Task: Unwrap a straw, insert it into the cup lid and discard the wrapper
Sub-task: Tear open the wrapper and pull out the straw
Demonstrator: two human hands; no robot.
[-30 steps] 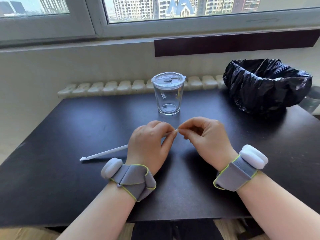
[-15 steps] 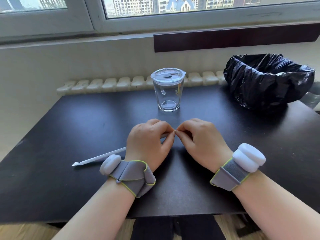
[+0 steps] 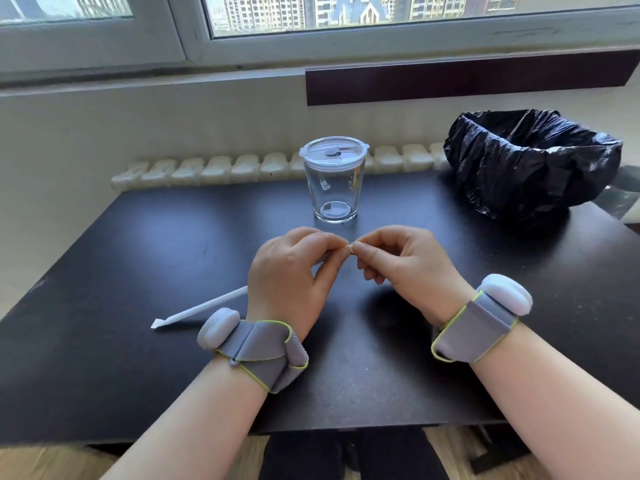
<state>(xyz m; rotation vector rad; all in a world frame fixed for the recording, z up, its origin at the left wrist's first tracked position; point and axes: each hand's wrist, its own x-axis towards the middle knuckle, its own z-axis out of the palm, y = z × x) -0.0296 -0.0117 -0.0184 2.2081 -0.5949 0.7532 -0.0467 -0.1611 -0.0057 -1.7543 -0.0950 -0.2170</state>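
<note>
A white paper-wrapped straw [image 3: 204, 309] runs from the table's left up into my left hand [image 3: 289, 275], which grips it near its right end. My right hand [image 3: 398, 268] pinches the tip of the wrapper where the two hands' fingertips meet, just above the black table [image 3: 104, 358]. The straw's far end sticks out low at the left; its middle is hidden behind my left hand. A clear glass cup [image 3: 334, 188] with a clear lid [image 3: 333, 152] and a dark plug stands upright just beyond my hands.
A bin lined with a black bag [image 3: 530, 161] stands open at the table's back right corner. A white radiator [image 3: 242, 166] runs along the wall behind the table, under a window. Both my wrists wear grey straps.
Both hands stayed together at the straw's right end, lifting slightly; the fingertips have shifted on the wrapper tip. The straw's left end has barely moved.
</note>
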